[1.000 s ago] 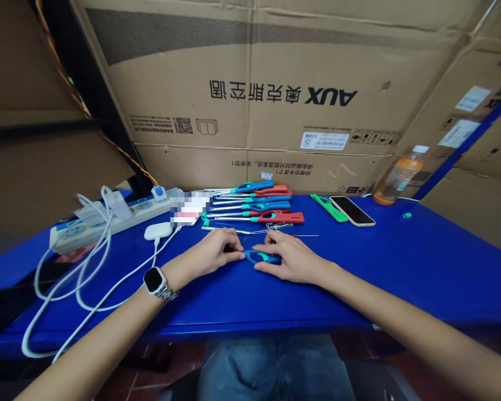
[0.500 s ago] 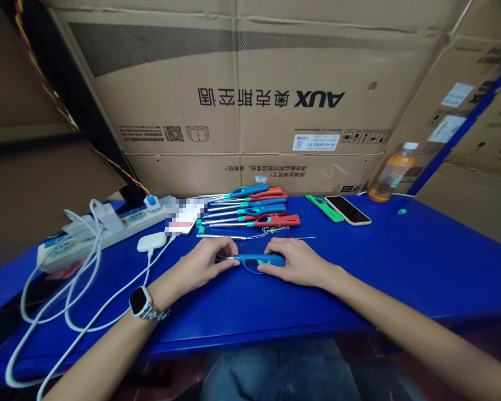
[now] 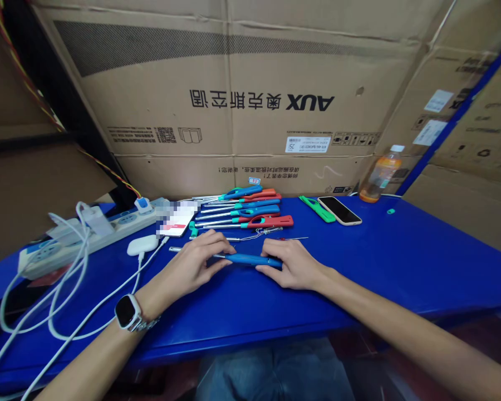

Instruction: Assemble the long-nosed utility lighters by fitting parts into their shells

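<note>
With left hand (image 3: 194, 266), pinching the metal stem of a blue long-neck lighter (image 3: 250, 259), fingers bent loosely over it; with right hand (image 3: 293, 265), gripping its handle, fingers curled shut. Lying flat on the blue bench (image 3: 401, 267), just before a row of red and blue lighters (image 3: 244, 211), near a phone (image 3: 339, 210).

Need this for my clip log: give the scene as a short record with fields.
left hand: pinches the metal tube of the blue long-neck lighter
right hand: grips the lighter's handle end
surface: blue table
behind hands: row of red and blue lighters
right rear: phone, bottle
left side: power strip, white cables
left wrist: smartwatch
</note>
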A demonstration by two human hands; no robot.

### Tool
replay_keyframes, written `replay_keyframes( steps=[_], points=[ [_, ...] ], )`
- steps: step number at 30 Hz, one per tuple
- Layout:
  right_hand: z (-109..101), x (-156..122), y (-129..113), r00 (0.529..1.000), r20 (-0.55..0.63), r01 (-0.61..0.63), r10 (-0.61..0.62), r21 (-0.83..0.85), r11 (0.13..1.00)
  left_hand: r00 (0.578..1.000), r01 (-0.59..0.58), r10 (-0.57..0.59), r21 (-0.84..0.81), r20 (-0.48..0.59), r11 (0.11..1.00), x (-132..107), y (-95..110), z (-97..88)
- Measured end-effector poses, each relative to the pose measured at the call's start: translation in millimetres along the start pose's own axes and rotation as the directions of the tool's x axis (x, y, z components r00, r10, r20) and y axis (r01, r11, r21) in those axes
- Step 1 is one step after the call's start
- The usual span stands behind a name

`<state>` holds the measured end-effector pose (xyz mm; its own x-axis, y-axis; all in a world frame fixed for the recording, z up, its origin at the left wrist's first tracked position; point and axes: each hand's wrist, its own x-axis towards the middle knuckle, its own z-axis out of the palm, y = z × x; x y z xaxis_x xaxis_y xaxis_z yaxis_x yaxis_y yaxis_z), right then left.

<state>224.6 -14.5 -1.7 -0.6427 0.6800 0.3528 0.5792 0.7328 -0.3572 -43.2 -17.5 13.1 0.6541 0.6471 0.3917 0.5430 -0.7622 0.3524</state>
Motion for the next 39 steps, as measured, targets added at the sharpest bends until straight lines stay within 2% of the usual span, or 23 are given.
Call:
replay_keyframes(
  steps=[6, 11, 17, 21, 25, 27, 31, 39],
  points=[
    [2.6, -0.4, 0.5, 0.999, -0.035, -0.006, 0.003, -0.084, 0.996, 0.999, -0.044, 0.047, 0.114, -0.022, 0.992, 2.0, 4.1, 2.5],
    [4.0, 0.0, -0.2, 0.999, -0.038, -0.02, 0.019, -0.038, 0.999, 0.99, -0.139, 0.137, 0.214, 0.024, 0.967, 2.1, 5.3, 7.8],
    [4.8, -0.7, 0.8, 1.0, -0.028, -0.003, 0.003, -0.013, 1.0, 0.986, -0.166, 0.158, 0.22, 0.054, 0.961, 0.6, 6.0, 7.6],
    [4.5, -0.6, 0.6, 0.999, -0.007, 0.041, -0.041, -0.092, 0.995, 0.987, -0.158, 0.149, 0.224, 0.056, 0.962, -0.9, 5.1, 8.4],
    [6.9, 1.3, -3.9, 0.996, -0.002, 0.086, -0.089, -0.258, 0.962, 0.993, -0.102, 0.093, 0.128, 0.075, 0.986, 0.0, 6.0, 11.7],
    [8.9, 3.0, -6.3, 0.994, 0.007, 0.109, -0.111, -0.264, 0.958, 0.994, -0.037, 0.03, 0.065, 0.101, 0.997, 1.0, 5.6, 13.4],
    [12.6, 7.3, -7.6, 0.995, 0.023, 0.095, -0.093, -0.136, 0.986, 0.985, 0.073, -0.071, -0.006, 0.158, 0.997, 1.9, 0.4, 16.8],
    [15.9, 12.6, -4.1, 0.999, 0.018, -0.038, 0.037, 0.047, 0.998, 0.976, 0.165, -0.142, -0.137, 0.164, 0.977, 3.7, -6.0, 20.0]
  ],
)
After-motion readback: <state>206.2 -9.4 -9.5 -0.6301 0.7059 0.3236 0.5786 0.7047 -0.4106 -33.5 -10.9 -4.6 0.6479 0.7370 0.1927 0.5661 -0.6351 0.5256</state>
